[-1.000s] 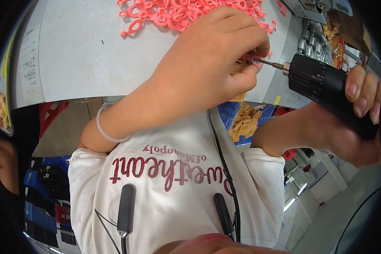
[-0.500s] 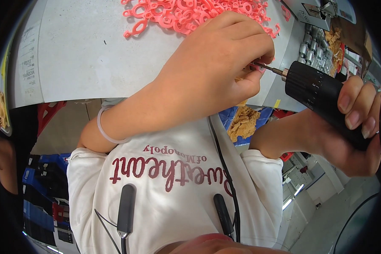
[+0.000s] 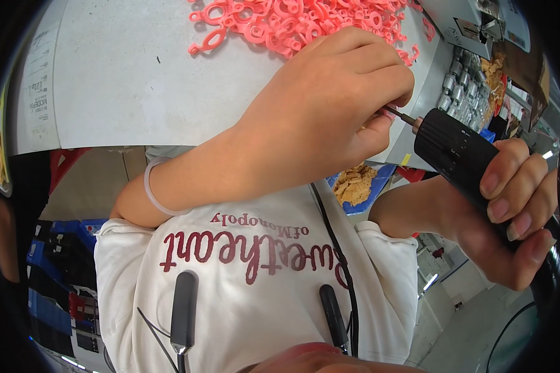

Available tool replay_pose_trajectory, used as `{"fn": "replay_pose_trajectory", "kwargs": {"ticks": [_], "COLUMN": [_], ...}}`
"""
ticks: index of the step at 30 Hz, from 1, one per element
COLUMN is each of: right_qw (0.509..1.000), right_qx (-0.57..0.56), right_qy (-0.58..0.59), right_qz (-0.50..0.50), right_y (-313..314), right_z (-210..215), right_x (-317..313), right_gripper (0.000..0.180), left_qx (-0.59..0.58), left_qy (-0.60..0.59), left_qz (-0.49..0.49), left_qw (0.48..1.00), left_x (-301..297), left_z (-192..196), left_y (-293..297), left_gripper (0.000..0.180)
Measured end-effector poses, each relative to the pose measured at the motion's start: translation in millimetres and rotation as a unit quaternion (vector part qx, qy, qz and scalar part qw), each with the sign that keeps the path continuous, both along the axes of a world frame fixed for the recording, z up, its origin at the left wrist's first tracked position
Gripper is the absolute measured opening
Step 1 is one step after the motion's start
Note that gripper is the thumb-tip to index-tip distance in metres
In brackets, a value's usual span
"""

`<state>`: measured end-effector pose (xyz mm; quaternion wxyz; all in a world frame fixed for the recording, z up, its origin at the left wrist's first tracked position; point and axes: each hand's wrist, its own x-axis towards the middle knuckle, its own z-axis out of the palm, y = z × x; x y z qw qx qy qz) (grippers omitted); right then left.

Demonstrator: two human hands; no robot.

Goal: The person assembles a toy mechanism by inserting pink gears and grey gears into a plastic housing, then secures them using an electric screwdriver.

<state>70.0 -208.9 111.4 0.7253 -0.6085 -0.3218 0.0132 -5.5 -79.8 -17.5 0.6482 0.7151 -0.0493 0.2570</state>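
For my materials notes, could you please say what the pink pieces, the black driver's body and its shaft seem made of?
Pink pieces: probably plastic, softly glossy, given their even colour and highlights. Driver's body: likely matt plastic, given its dull black surface, though coated metal is possible. Shaft: apparently metal, from its dark sheen.

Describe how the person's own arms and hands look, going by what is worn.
The white sleeves are short. A thin, pale bangle circles the left forearm; none shows on the right forearm. The left hand and right hand are ungloved.
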Motion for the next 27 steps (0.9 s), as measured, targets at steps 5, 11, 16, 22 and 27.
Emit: {"fn": "replay_pose_trajectory", "kwargs": {"ticks": [5, 11, 16, 22, 27], "right_qw": [0.999, 0.990, 0.981, 0.988, 0.989], "right_qx": [-0.006, -0.003, 0.150, 0.142, 0.142], "right_qy": [0.000, -0.010, 0.027, -0.023, -0.036], "right_qz": [0.047, 0.141, 0.124, 0.063, -0.001], "right_y": [-20, -23, -35, -55, -70], "right_z": [-2, 1, 18, 17, 15], "right_x": [24, 27, 16, 1, 4], "right_gripper": [0.024, 0.026, 0.025, 0.028, 0.038], "left_qx": [0.010, 0.050, 0.150, 0.494, 0.355], "left_qy": [0.004, 0.012, 0.020, 0.017, 0.038], "left_qz": [-0.007, -0.008, -0.025, 0.008, 0.120], "left_qw": [1.000, 0.999, 0.988, 0.869, 0.926], "left_x": [0, 1, -3, -12, -34], "left_z": [1, 7, 16, 40, 67], "left_y": [2, 6, 16, 8, 109], "left_gripper": [0.022, 0.022, 0.026, 0.057, 0.058]}}
